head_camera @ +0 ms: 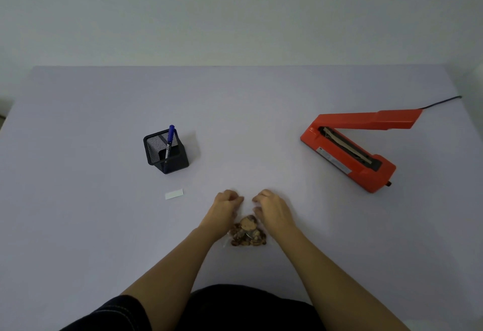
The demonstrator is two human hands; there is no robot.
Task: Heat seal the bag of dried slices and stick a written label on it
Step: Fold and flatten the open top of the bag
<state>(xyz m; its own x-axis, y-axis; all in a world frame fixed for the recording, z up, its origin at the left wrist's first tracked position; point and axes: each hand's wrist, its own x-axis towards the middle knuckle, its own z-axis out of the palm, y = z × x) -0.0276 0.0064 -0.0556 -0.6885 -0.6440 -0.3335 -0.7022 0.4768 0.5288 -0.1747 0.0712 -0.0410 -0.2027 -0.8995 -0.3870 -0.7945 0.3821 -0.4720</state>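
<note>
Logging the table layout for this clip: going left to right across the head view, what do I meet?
Mesh pen holder → left hand → right hand → heat sealer. Left out: the white label, just nearer than the holder, and the bag of dried slices, overlapped by both hands.

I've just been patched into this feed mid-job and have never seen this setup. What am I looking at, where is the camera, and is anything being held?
There is no robot arm here: a person works with bare hands. The single picture comes from a camera on their head, looking down at a table. The left hand and right hand curl their fingers at the far end of a clear bag of dried slices, apparently pinching its barely visible film. On the right sits an orange heat sealer with its arm raised. On the left stands a black mesh pen holder with a blue pen; a small white label lies in front of it.
</note>
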